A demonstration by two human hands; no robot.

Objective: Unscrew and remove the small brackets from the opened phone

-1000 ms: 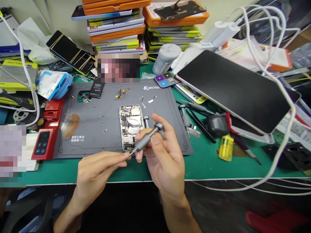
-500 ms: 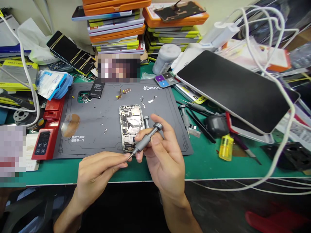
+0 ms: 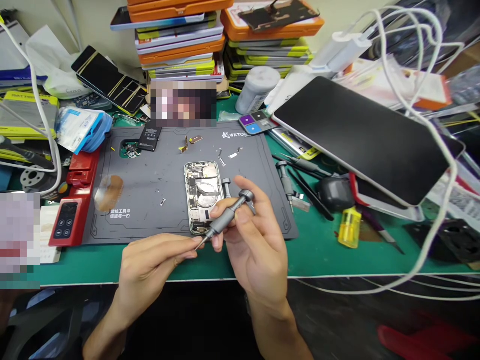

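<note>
A grey precision screwdriver [image 3: 225,220] slants across my right hand [image 3: 258,250], gripped between thumb and fingers, its knurled cap up and its thin bit pointing down to the left. At the bit's end, the thumb and fingers of my left hand [image 3: 153,270] are pinched together; anything between them is too small to make out. Just behind the screwdriver lies an opened phone [image 3: 204,187], its inner parts bare and its lower right side partly covered by my right fingers. A second screwdriver [image 3: 226,186] shows upright beside the phone, partly hidden by my right hand.
Under the phone is a grey work mat [image 3: 150,190] bearing a phone battery [image 3: 150,137], flex cables [image 3: 190,142] and small metal parts. A red device [image 3: 67,220] borders it left. Tools, a yellow bottle [image 3: 349,227] and a big black-screened tablet [image 3: 363,140] crowd the right; stacked boxes [image 3: 180,45] stand behind.
My right hand and the screwdriver have shifted very slightly to the right. The left hand's pinch at the bit's end looks the same.
</note>
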